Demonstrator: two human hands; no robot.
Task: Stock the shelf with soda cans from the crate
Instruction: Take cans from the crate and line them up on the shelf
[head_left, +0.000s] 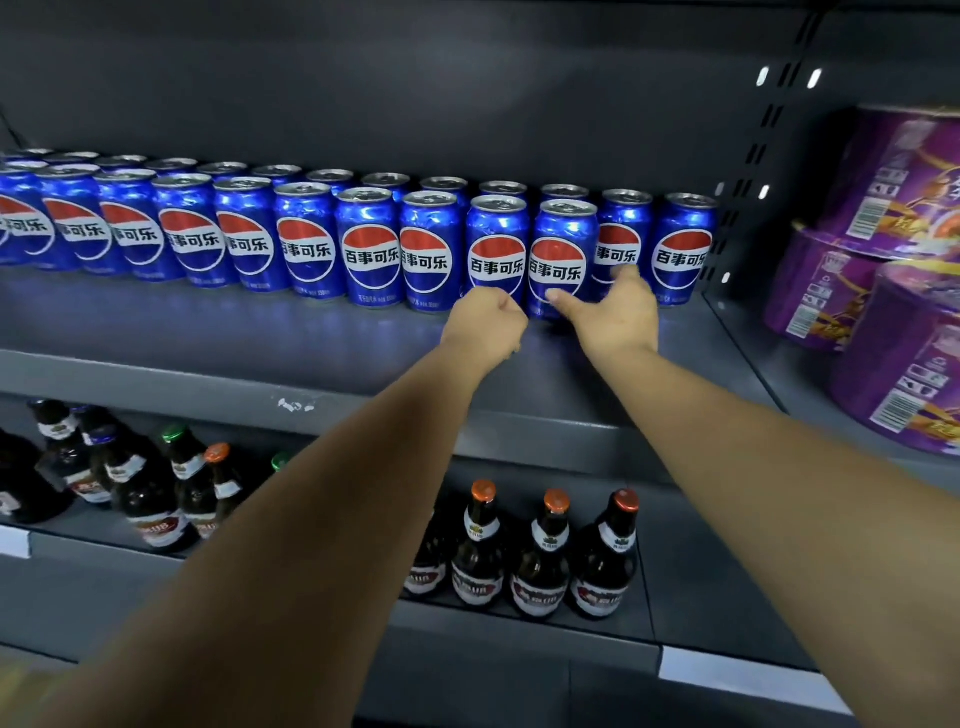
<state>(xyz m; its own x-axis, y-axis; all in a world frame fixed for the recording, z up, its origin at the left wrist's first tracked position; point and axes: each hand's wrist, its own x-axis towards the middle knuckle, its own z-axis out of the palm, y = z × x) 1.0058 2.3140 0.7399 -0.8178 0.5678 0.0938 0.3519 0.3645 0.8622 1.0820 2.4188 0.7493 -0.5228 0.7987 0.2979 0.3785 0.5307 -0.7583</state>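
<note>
**Head view.** We look onto a grey shelf (260, 332) carrying blue soda cans (306, 239) that stand upright in two rows, a front row and a back row, running from the left edge almost to the right end of the shelf. The cans within each row stand just beside one another, logos facing out.

Both forearms reach in from below. The left hand (485, 327) is clenched into a fist with nothing visible inside it, and its knuckles meet the lower front of the ninth can (496, 254). The right hand (618, 312) is at the neighbouring can (563, 254). Its thumb (558, 299) lies stretched across the lower front of that can, while its fingers (623, 273) reach up along the can's right side. We cannot tell whether this hand clasps the can or merely touches it. These two cans stand slightly forward of the rest of the front row.

On the shelf below stand brown bottles (540, 561) with orange and green caps. To the right, beyond the upright, purple tubs (883, 332) are stacked.
</note>
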